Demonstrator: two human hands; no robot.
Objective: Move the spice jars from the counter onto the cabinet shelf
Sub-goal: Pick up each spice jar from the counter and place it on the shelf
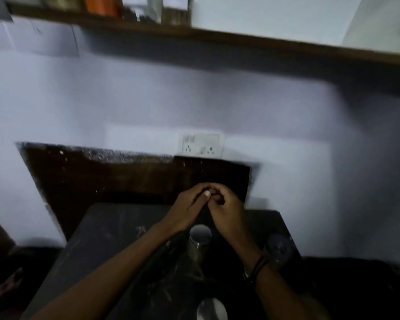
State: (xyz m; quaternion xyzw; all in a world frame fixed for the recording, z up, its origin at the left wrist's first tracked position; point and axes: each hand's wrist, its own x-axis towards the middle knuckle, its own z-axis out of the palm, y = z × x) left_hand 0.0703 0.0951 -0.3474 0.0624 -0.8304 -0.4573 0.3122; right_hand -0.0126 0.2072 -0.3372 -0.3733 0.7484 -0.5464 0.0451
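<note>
While both hands, left hand (187, 211) and right hand (226, 211), meet with fingers curled, whether around anything I cannot tell, the steel-lidded glass spice jar (200, 239) standing on the dark counter (106, 239) beneath their wrists could be toppled.

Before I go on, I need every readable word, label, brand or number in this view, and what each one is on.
None can be read.
White labels on the jars on the shelf, e.g.: blurred, illegible.
Orange container on the shelf: no text legible.
Wall socket plate: switches and pin holes only, no legible marking.
Pale scratch on the dark counter: not a readable character.
Steel jar below the hands: no label visible.
</note>
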